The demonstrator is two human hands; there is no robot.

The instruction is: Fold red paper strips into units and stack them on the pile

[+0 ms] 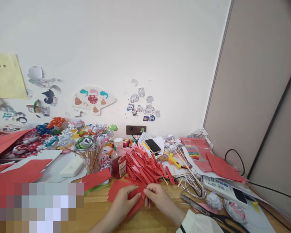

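Observation:
Low in the middle of the view, a piece of red paper is held between both hands, over the wooden table. My left hand pinches its left side, with the thumb on top. Thumb and forefinger of my right hand close on its right edge. Another red sheet lies beneath and beside my left hand. Just beyond my fingers rises a heap of folded red paper strips. Part of the held paper is hidden behind my fingers.
A clear bottle with a red label and a cup of paper flowers stand left of the heap. On the right lie a phone, a yellow glue gun, a bead string, black scissors and crumpled paper.

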